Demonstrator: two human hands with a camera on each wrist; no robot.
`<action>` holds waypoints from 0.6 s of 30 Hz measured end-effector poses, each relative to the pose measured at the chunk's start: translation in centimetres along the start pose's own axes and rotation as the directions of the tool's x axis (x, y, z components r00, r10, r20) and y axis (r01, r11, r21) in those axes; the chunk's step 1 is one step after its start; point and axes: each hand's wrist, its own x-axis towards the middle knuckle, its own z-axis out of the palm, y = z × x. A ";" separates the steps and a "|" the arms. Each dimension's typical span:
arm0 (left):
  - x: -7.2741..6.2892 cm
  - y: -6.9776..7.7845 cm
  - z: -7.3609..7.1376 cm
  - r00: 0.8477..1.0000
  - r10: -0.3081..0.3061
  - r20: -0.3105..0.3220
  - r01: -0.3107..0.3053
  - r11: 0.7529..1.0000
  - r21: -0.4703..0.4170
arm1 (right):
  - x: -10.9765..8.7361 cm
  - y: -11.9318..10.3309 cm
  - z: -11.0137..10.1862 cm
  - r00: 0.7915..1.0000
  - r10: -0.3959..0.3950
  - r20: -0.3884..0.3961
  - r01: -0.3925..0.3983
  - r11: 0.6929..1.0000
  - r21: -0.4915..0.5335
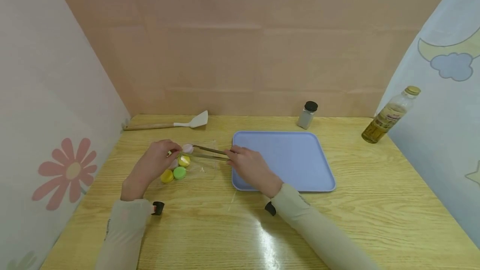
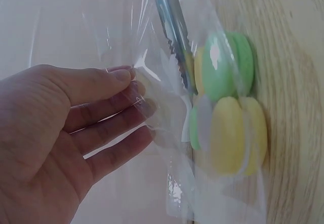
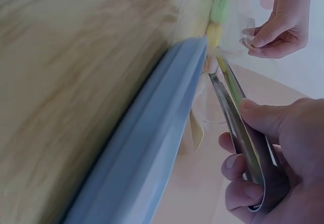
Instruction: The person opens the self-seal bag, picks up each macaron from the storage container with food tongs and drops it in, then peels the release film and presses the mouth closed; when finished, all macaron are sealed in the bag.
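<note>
My left hand (image 1: 151, 163) pinches the edge of a clear plastic bag (image 1: 202, 172) between thumb and fingers. Inside the bag lie several macarons: a green one (image 2: 228, 64), a yellow one (image 2: 238, 135), and a pale lilac one (image 1: 188, 148) at the far end. In my right hand (image 1: 255, 170) is a pair of metal tongs (image 3: 243, 138), gripped with the thumb on one arm and the fingers round the other. The tongs' serrated tips reach in among the macarons, near the lilac one in the head view; I cannot tell whether they squeeze it.
A blue tray (image 1: 285, 161) lies right of the bag, partly under my right forearm. Behind, along the back wall, lie a spatula (image 1: 168, 125) with a wooden handle and a small black-capped jar (image 1: 307, 116). An oil bottle (image 1: 390, 116) stands at the far right.
</note>
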 end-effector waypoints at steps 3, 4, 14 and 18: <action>0.1 0.1 -0.1 1.000 -0.003 0.006 0.002 1.000 0.006 | 0.2 -0.2 0.0 1.000 0.015 0.019 -0.016 0.999 0.032; 0.1 0.1 -0.1 1.000 -0.004 0.009 0.004 1.000 0.009 | 0.2 -0.2 0.0 1.000 0.017 0.023 -0.018 0.999 0.042; 0.2 0.0 -0.1 1.000 -0.001 0.014 0.001 0.999 0.033 | 0.0 -0.5 -0.4 0.998 0.042 0.045 -0.046 0.996 0.075; 0.2 0.0 0.0 1.000 0.004 0.007 -0.004 0.999 0.033 | -0.4 -0.4 -0.7 0.998 0.047 0.030 -0.050 0.994 0.099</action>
